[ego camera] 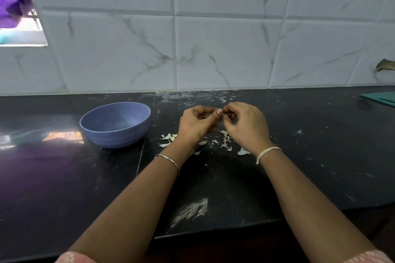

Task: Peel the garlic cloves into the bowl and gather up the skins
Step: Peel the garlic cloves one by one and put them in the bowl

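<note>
The fingers of both hands curl in, tips meeting to pinch one small garlic clove, mostly hidden. The left hand and right hand hover above roughly a dozen papery white skins on the black stone worktop. One round blue plastic bowl stands to the left. Peeling looks under way. Next, the bared clove needs carrying to the bowl.

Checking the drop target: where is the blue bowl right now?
In the head view the blue bowl stands on the dark counter, left of the left hand, with garlic skins scattered to its right.
</note>
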